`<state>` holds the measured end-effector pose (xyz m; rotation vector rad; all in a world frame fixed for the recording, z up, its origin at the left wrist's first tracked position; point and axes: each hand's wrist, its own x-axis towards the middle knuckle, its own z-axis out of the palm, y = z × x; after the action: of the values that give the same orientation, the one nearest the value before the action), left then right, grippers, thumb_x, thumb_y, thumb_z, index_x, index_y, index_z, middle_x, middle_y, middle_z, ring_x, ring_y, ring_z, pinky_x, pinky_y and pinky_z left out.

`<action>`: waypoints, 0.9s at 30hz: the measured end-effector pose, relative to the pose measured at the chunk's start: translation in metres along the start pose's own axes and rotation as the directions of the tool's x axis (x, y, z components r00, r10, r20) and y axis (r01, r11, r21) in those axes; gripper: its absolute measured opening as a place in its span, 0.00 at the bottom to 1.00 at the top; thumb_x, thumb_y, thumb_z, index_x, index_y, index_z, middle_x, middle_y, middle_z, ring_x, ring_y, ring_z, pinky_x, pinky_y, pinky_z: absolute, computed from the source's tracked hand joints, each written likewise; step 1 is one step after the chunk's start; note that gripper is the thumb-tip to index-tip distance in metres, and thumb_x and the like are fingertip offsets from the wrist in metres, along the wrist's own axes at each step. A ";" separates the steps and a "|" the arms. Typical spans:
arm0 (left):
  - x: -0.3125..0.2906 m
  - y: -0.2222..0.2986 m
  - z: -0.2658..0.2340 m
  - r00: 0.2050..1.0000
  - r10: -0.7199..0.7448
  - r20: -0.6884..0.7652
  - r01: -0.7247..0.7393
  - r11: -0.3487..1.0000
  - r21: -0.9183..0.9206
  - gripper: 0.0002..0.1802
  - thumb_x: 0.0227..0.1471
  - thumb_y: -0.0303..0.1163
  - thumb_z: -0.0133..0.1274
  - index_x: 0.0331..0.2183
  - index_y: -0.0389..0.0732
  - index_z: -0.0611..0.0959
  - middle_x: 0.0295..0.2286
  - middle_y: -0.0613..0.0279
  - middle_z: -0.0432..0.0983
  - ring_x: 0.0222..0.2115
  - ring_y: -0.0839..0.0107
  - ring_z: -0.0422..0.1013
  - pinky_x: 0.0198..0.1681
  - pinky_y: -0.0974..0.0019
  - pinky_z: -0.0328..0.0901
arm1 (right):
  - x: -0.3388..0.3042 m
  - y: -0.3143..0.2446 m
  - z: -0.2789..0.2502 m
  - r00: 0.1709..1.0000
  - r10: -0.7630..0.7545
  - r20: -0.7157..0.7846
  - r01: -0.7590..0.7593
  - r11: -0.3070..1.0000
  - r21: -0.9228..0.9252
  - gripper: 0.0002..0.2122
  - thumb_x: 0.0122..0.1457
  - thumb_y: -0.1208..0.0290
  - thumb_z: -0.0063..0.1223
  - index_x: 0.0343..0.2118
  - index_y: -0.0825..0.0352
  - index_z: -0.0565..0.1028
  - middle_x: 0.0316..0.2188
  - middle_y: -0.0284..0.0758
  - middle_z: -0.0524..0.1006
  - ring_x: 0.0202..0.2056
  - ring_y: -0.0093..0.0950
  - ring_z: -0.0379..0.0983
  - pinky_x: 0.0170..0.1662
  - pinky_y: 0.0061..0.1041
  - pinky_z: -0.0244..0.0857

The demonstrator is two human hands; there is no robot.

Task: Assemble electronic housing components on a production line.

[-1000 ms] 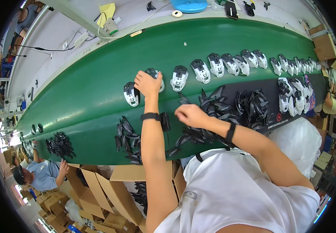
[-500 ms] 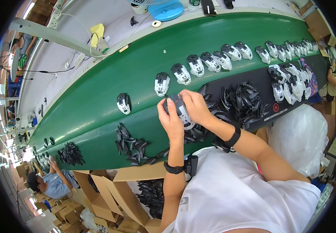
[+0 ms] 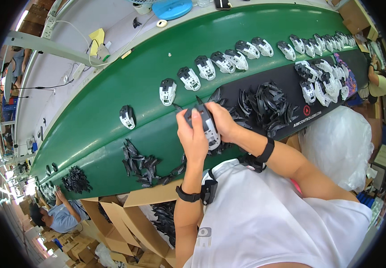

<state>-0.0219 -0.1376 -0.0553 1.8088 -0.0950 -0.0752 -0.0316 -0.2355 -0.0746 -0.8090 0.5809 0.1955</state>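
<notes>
Both my hands hold a black-and-white computer mouse body (image 3: 209, 130) between them, over the front part of the green belt. My left hand (image 3: 192, 136) grips its left side, thumb pressed on the dark top. Wrapped round its right side is my right hand (image 3: 222, 119). Two thin, pointed black pieces stick out past the far end of the mouse, by my fingers; how they are held is partly hidden. Just beyond my hands, a row of similar mouse bodies (image 3: 168, 92) runs along the belt to the right, and one more mouse body (image 3: 127, 117) lies apart at the left.
Curved black pieces lie in a pile (image 3: 266, 105) on the black mat (image 3: 286, 129) and in another pile (image 3: 137, 163) on the belt. More mouse bodies (image 3: 329, 82) are heaped at right. An open carton (image 3: 150, 196) stands below the belt edge. A co-worker (image 3: 61, 212) works at far left.
Pointed black pieces now show at the far end of the held mouse, where none stood out before. My fingers have shifted slightly around it. The whole view has shifted a little.
</notes>
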 end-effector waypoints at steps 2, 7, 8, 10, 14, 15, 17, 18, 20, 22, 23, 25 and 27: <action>0.003 0.004 -0.006 0.999 0.014 0.046 -0.017 0.997 0.071 0.19 0.56 0.39 0.45 0.37 0.30 0.70 0.23 0.48 0.74 0.23 0.66 0.70 0.28 0.64 0.64 | 0.002 0.003 -0.007 0.991 0.119 -0.066 -0.112 0.989 0.099 0.14 0.58 0.62 0.35 0.28 0.66 0.72 0.25 0.33 0.73 0.24 0.24 0.68 0.29 0.26 0.63; -0.008 0.003 -0.004 0.995 0.033 0.099 -0.052 0.978 0.200 0.17 0.55 0.37 0.45 0.37 0.31 0.70 0.23 0.51 0.74 0.24 0.65 0.71 0.29 0.63 0.64 | -0.003 0.008 -0.005 0.985 0.104 -0.139 -0.093 0.993 0.077 0.12 0.58 0.61 0.40 0.33 0.64 0.72 0.31 0.33 0.72 0.31 0.25 0.70 0.37 0.26 0.65; -0.010 0.001 -0.002 0.992 0.104 0.068 -0.119 0.955 0.271 0.17 0.55 0.37 0.45 0.37 0.31 0.70 0.22 0.49 0.74 0.23 0.61 0.72 0.28 0.62 0.64 | -0.003 0.010 -0.006 0.983 0.112 -0.146 -0.101 0.992 0.078 0.12 0.58 0.61 0.40 0.33 0.64 0.72 0.31 0.33 0.72 0.31 0.25 0.70 0.37 0.26 0.65; -0.016 -0.001 -0.001 0.995 0.098 0.021 -0.100 0.969 0.228 0.16 0.55 0.35 0.45 0.37 0.30 0.70 0.22 0.46 0.74 0.22 0.56 0.73 0.27 0.60 0.65 | -0.005 0.014 -0.010 0.983 -0.093 -0.158 0.040 0.950 -0.309 0.13 0.59 0.62 0.39 0.34 0.67 0.71 0.36 0.35 0.69 0.37 0.26 0.68 0.41 0.27 0.63; -0.013 -0.005 0.000 0.999 0.031 0.018 -0.034 0.973 0.229 0.17 0.55 0.35 0.45 0.37 0.29 0.70 0.23 0.48 0.74 0.24 0.63 0.72 0.28 0.64 0.64 | 0.004 0.024 -0.016 0.981 0.052 -0.186 -0.091 0.974 -0.206 0.13 0.58 0.62 0.41 0.38 0.68 0.68 0.38 0.36 0.67 0.39 0.26 0.66 0.44 0.27 0.62; -0.013 -0.010 -0.002 1.000 0.019 0.024 -0.023 0.985 0.171 0.17 0.55 0.35 0.46 0.37 0.29 0.70 0.24 0.51 0.74 0.24 0.67 0.71 0.28 0.67 0.64 | 0.000 0.015 -0.007 0.984 0.083 -0.160 -0.103 0.988 -0.119 0.12 0.57 0.63 0.42 0.34 0.68 0.70 0.31 0.34 0.69 0.33 0.23 0.66 0.39 0.24 0.63; -0.013 -0.017 0.003 0.995 -0.019 -0.099 0.013 0.998 -0.058 0.16 0.55 0.35 0.46 0.37 0.29 0.70 0.25 0.53 0.73 0.26 0.69 0.70 0.29 0.69 0.64 | 0.009 0.019 0.002 0.981 -0.026 -0.194 0.013 0.997 -0.070 0.13 0.56 0.63 0.42 0.29 0.70 0.70 0.27 0.34 0.69 0.29 0.22 0.66 0.35 0.24 0.62; -0.012 -0.018 0.006 0.977 -0.076 -0.200 0.016 0.958 -0.285 0.16 0.55 0.34 0.46 0.37 0.29 0.71 0.26 0.56 0.72 0.27 0.71 0.69 0.31 0.70 0.64 | 0.012 0.020 0.006 0.961 -0.141 -0.240 0.141 0.990 -0.019 0.14 0.55 0.63 0.42 0.25 0.72 0.71 0.24 0.34 0.70 0.25 0.22 0.65 0.31 0.23 0.61; -0.009 -0.015 0.004 0.963 -0.164 -0.214 0.069 0.916 -0.396 0.14 0.56 0.33 0.47 0.37 0.29 0.71 0.29 0.62 0.70 0.30 0.79 0.64 0.34 0.74 0.62 | 0.010 0.015 0.011 0.954 -0.226 -0.198 0.215 0.974 -0.076 0.11 0.53 0.66 0.44 0.23 0.69 0.71 0.21 0.28 0.67 0.23 0.17 0.61 0.28 0.19 0.57; 0.000 -0.020 0.002 0.955 -0.210 -0.210 0.091 0.879 -0.468 0.14 0.56 0.32 0.47 0.36 0.29 0.71 0.29 0.61 0.70 0.29 0.79 0.65 0.33 0.74 0.62 | 0.017 0.008 0.010 0.978 -0.180 -0.106 0.165 0.977 -0.137 0.11 0.53 0.66 0.45 0.23 0.69 0.71 0.21 0.29 0.68 0.22 0.18 0.62 0.28 0.18 0.57; 0.004 -0.022 0.003 0.938 -0.283 -0.201 0.140 0.839 -0.525 0.14 0.56 0.33 0.47 0.36 0.30 0.72 0.30 0.62 0.70 0.30 0.80 0.64 0.33 0.74 0.62 | 0.028 0.015 0.012 0.975 -0.143 -0.168 0.141 0.990 -0.023 0.11 0.54 0.66 0.45 0.23 0.69 0.72 0.19 0.29 0.70 0.21 0.18 0.63 0.27 0.18 0.58; 0.011 -0.047 0.004 0.919 -0.351 -0.177 0.197 0.801 -0.566 0.13 0.56 0.33 0.47 0.36 0.30 0.73 0.30 0.63 0.70 0.30 0.80 0.64 0.34 0.74 0.61 | 0.039 0.017 0.010 0.988 -0.061 -0.141 0.054 0.997 -0.058 0.11 0.55 0.66 0.45 0.23 0.69 0.72 0.20 0.30 0.71 0.22 0.18 0.65 0.28 0.19 0.59; 0.027 -0.073 0.001 0.915 -0.376 -0.148 0.247 0.810 -0.532 0.13 0.56 0.34 0.47 0.36 0.32 0.74 0.31 0.64 0.70 0.31 0.78 0.64 0.37 0.73 0.61 | 0.059 0.026 -0.007 0.997 -0.075 -0.034 0.061 0.954 -0.293 0.13 0.58 0.64 0.44 0.26 0.69 0.74 0.22 0.31 0.73 0.24 0.19 0.68 0.29 0.20 0.62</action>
<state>0.0068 -0.1245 -0.1263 1.2750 0.3795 -0.0991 0.0046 -0.2261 -0.1280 -1.1212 0.5727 0.2029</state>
